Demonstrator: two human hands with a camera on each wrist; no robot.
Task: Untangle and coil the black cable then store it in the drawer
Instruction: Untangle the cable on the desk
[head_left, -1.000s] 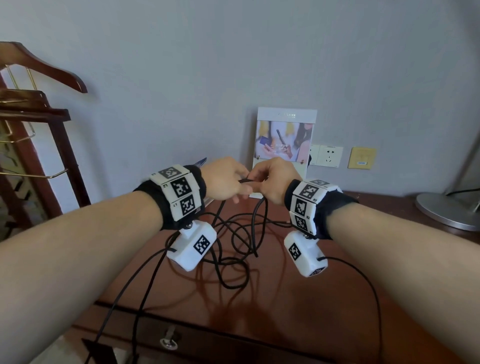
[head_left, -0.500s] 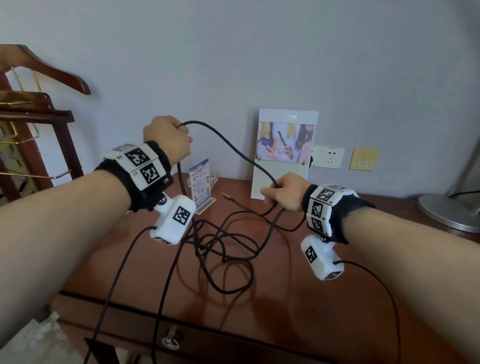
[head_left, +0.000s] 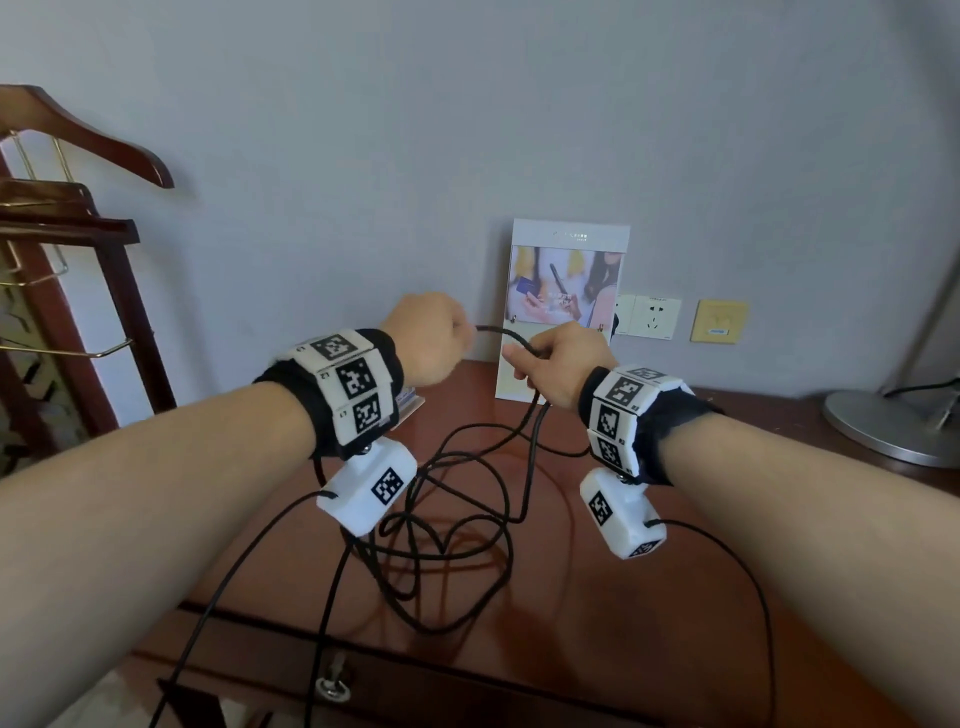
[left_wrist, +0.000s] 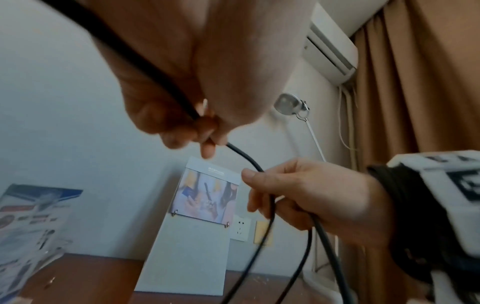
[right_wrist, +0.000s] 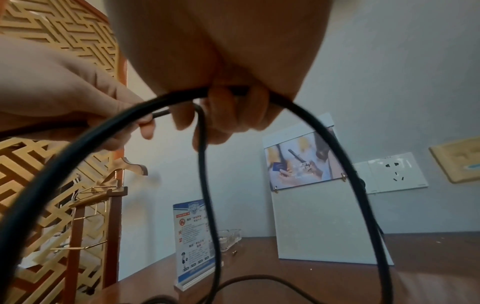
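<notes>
A black cable (head_left: 467, 525) lies in loose tangled loops on the brown desk (head_left: 675, 623). My left hand (head_left: 431, 338) pinches a strand of it (left_wrist: 241, 152) above the desk's back edge. Just to its right, my right hand (head_left: 558, 364) grips the cable (right_wrist: 202, 144), with strands hanging from its fist down to the pile. A short arc of cable (head_left: 498, 332) bridges the two hands. The drawer front (head_left: 415, 691) with a metal knob (head_left: 332, 688) runs along the desk's near edge and looks closed.
A white picture board (head_left: 563, 312) leans on the wall behind the hands, with wall sockets (head_left: 649, 317) beside it. A small sign stand (right_wrist: 194, 242) sits at the back left. A wooden valet stand (head_left: 67, 260) is left; a lamp base (head_left: 888, 426) right.
My left hand has come down and to the right from its raised position, bringing its strand back close to the right hand. The right hand stayed near the board.
</notes>
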